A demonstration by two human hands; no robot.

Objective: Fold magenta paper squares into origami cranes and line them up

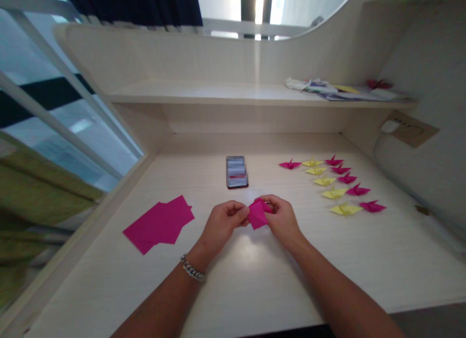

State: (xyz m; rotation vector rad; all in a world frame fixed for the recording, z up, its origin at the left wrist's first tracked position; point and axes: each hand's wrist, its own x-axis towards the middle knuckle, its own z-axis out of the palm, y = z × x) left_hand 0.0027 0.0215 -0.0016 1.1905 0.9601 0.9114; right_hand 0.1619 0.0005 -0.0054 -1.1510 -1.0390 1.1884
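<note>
A folded piece of pink origami paper (258, 215) is held between my two hands above the desk. My left hand (227, 220) pinches its left corner between thumb and fingers. On the other side, my right hand (281, 215) grips the right edge, its fingers covering part of the folds. Beyond my hands lies a phone (237, 172), its screen lit and blurred. Flat pink paper sheets (160, 226) overlap to the left of my left hand. Folded paper cranes, several yellow (335, 193) and several pink (358, 189), stand in slanting rows to the right.
A shelf (225, 99) runs across the back of the desk (109, 289), with papers (338, 90) at its right end. A plug and cable (390, 126) hang from the wall socket at right. Metal bars (54, 119) border the left side.
</note>
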